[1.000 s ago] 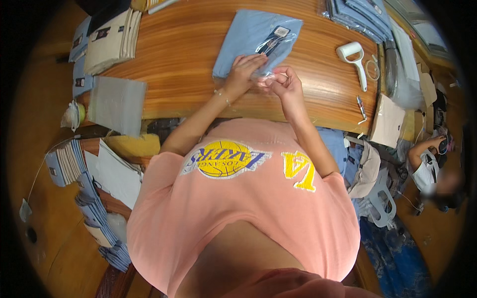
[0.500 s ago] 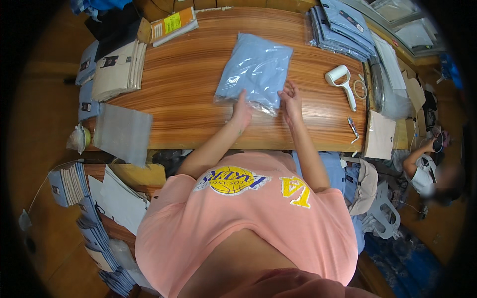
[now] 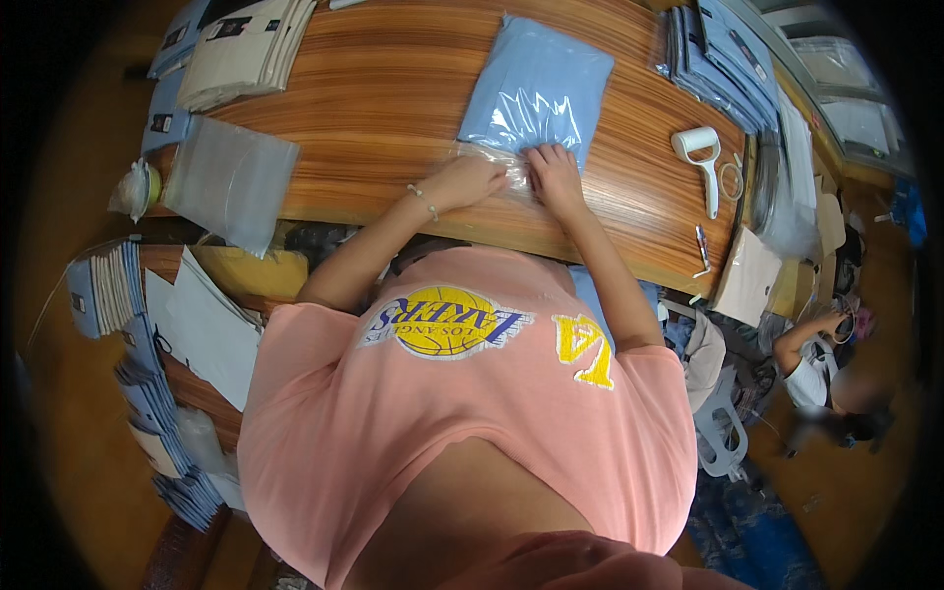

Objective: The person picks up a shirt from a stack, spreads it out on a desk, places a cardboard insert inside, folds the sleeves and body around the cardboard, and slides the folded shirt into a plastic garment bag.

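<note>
A folded light-blue garment lies flat on the wooden table inside a clear plastic bag. The bag's loose near end sticks out past the cloth toward me, crinkled and shiny. My left hand, a bracelet on its wrist, has its fingers closed on this loose plastic from the left. On the right, my right hand bends its fingers over the same end, close to the garment's near edge. A small gap separates the two hands. Part of the plastic is hidden under my fingers.
Clear empty bags overhang the table's left front edge, near stacked beige garments. A white lint roller and a pen lie at the right. Bagged blue garments are piled at the far right. Another person sits beyond.
My left hand has moved from the bag's left part to its loose near end and closed there. My right hand has shifted from the right edge onto that end. The whole view has tilted.
</note>
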Tool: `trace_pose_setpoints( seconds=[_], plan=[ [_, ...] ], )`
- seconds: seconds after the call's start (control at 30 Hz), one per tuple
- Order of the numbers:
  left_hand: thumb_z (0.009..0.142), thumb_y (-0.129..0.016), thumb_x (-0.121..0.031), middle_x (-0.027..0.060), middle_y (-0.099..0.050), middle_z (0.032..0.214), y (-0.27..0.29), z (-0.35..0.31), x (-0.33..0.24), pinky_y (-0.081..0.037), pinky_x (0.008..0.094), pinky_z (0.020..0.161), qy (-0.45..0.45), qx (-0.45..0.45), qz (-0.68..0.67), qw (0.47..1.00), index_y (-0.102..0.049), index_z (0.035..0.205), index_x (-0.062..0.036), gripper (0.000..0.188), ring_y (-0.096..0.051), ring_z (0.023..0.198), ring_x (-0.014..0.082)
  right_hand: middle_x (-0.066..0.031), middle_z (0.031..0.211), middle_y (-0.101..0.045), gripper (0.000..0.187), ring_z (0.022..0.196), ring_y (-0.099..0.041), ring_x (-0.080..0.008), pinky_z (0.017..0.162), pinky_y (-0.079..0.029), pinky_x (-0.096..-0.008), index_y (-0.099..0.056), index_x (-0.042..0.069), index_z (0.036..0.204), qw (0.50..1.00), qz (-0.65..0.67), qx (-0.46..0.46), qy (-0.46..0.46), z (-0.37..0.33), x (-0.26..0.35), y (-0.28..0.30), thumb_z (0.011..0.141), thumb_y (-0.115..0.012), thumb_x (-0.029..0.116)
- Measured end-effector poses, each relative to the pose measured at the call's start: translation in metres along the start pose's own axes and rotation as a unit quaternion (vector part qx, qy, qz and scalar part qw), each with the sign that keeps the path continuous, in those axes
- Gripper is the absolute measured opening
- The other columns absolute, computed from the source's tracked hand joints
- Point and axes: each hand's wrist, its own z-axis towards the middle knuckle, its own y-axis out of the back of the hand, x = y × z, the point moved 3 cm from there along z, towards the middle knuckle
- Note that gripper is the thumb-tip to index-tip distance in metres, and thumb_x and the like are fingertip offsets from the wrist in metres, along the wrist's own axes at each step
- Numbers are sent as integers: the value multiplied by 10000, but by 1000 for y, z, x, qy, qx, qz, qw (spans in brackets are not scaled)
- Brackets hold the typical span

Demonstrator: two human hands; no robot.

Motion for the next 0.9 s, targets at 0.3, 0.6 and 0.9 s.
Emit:
trace_pose_setpoints(
  seconds=[0.3, 0.6, 0.9],
  plan=[
    [816, -578, -253, 134, -485, 1232, -35, -11, 1, -382, 413, 926, -90, -205, 138, 965, -546, 1132, -42, 382, -440, 1147, 298, -133, 1121, -492, 356, 1090, -452, -322, 881, -375, -455, -542, 130, 1044, 989, -86, -66, 100, 15, 19, 20, 707, -651, 165],
    [785, -564, -206, 191, -391, 1319, -61, -14, 9, -258, 459, 1042, -107, -253, 238, 932, -459, 1200, 31, 489, -341, 1254, 300, -156, 1221, -499, 550, 1086, -520, -338, 844, -483, -428, -448, 166, 1253, 992, -50, 36, 113, 43, 17, 8, 738, -641, 167],
    [777, -586, -364, 218, -458, 1215, -44, 8, -4, -216, 565, 1016, -30, -269, 210, 940, -513, 1152, 14, 538, -349, 1205, 396, -98, 1030, -599, 595, 758, -609, -319, 627, -516, -395, -410, 176, 1291, 993, 27, 34, 110, 61, 8, 34, 738, -573, 30]
  ],
)
